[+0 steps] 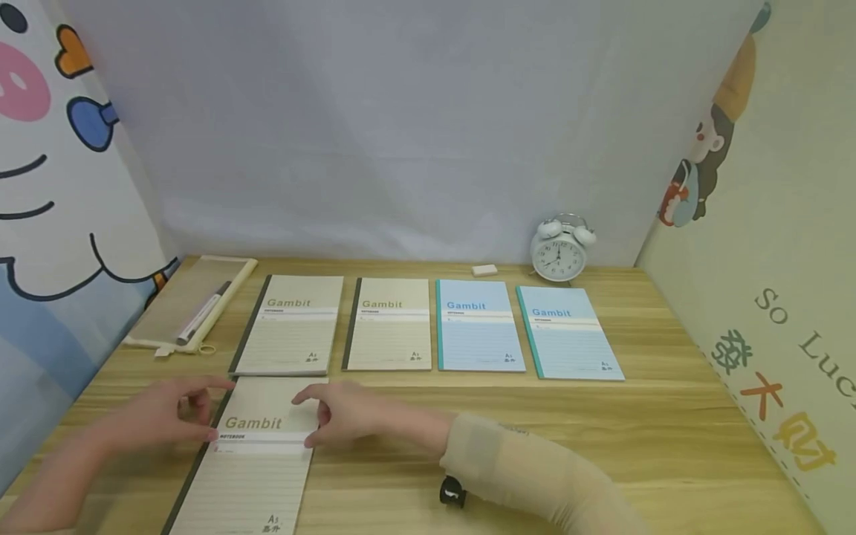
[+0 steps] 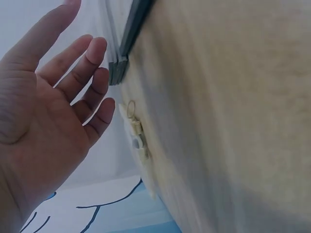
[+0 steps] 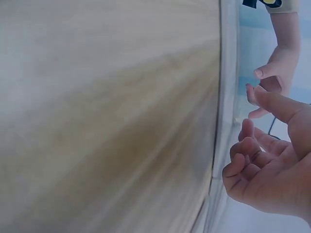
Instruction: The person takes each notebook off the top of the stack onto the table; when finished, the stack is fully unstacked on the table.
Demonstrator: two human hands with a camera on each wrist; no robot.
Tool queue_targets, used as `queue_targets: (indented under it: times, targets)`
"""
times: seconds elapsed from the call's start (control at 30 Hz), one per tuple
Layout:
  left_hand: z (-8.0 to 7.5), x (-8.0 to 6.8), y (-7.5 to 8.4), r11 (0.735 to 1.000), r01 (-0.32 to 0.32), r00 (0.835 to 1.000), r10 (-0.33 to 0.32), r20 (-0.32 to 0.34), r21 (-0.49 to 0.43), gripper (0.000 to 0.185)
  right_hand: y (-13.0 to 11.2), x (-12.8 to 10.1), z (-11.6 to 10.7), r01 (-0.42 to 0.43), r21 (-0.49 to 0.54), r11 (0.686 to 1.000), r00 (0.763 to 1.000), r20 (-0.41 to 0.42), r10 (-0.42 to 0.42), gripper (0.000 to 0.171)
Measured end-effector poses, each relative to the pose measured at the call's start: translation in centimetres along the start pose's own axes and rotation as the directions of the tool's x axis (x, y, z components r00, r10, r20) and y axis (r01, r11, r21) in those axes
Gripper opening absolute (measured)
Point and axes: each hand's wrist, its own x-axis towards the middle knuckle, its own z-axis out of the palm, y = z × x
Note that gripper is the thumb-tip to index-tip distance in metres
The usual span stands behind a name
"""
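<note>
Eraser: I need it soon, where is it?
In the head view the eraser lies at the table's far edge, just left of the alarm clock, behind the blue notebooks.

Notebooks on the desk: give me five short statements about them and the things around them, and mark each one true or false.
1. Four notebooks lie in a row, two beige and two blue. True.
2. A fifth beige notebook lies nearer the person, between the left hand and the right hand. True.
3. The alarm clock stands on a blue notebook. False: it stands on the wooden desk behind them.
4. The eraser lies left of the clock. True.
5. The pencil case lies at the right end of the row. False: it lies at the left end.
</note>
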Motion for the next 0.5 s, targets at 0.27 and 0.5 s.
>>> queue_targets:
  times: [0.27, 0.5]
  targets:
    - [-2.0, 2.5, 0.3, 0.986, 0.039, 0.985, -0.011, -0.172, 0.160, 0.058, 0.8, 0.6, -3.1, -0.059, 0.021, 0.998, 0.996, -0.065, 0.060, 0.057]
    - [-2.7, 4.9, -0.4, 0.989, 0.078, 0.971, -0.047, -0.234, 0.124, 0.060, 2.6, 1.8, -4.5, -0.112, 0.040, 0.993, 0.981, -0.156, 0.117, 0.059]
